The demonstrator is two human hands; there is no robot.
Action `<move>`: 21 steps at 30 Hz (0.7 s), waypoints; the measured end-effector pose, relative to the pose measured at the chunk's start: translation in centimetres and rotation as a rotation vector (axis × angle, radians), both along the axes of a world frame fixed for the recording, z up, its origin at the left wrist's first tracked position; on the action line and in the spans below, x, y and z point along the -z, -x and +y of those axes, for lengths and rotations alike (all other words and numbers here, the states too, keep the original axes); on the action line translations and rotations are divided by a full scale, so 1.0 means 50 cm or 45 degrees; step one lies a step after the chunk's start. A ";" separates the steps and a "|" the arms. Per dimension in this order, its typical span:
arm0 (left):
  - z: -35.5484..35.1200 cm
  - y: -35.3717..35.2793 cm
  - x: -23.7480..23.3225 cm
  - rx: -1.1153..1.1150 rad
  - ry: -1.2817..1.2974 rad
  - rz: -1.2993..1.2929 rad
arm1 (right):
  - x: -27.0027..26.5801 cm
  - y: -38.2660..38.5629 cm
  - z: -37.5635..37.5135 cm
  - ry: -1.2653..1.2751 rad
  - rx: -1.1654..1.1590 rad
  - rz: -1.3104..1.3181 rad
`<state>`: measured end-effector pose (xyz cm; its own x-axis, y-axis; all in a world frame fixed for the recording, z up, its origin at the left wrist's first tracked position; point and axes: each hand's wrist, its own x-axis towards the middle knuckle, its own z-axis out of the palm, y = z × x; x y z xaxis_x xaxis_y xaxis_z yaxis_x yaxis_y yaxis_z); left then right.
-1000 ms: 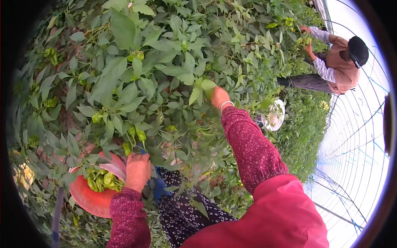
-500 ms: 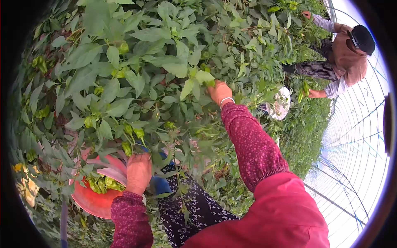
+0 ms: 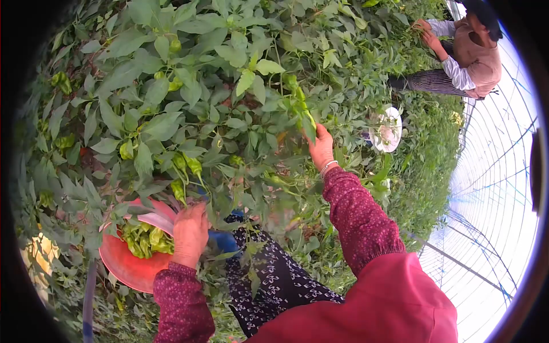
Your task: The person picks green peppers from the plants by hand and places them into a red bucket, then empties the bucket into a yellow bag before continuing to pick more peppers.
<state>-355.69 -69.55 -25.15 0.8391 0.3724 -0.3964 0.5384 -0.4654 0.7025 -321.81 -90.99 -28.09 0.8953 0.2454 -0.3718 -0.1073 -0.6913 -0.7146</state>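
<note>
Among the leaves, my right hand is closed on the lower end of a long green pepper, whose upper part points up and to the left. Lower left, my left hand is closed at the rim of a red bucket, its fingertips partly hidden. Inside the bucket lies a heap of picked green peppers. Just above my left fingers hang several green peppers on the plant.
Dense pepper plants surround both hands. At upper right another person bends over the plants with both hands in the foliage. A white round container sits between us. Beyond is the greenhouse frame; a post stands lower left.
My right hand has moved right and slightly down, with the long pepper now showing in it. My left hand stays by the bucket. The other person's lower hand has moved up into the plants.
</note>
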 end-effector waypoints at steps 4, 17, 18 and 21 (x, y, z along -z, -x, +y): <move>0.005 0.013 -0.026 -0.050 0.010 -0.011 | -0.072 0.042 0.018 -0.372 0.140 0.069; -0.025 -0.101 -0.090 -0.367 0.418 -0.169 | -0.157 0.143 0.069 0.126 -0.870 -0.140; -0.039 -0.114 -0.091 -0.428 0.559 -0.184 | -0.160 0.151 0.063 0.169 -0.913 -0.134; -0.088 -0.161 -0.073 -0.497 0.961 -0.208 | -0.156 0.173 0.040 0.170 -0.976 -0.214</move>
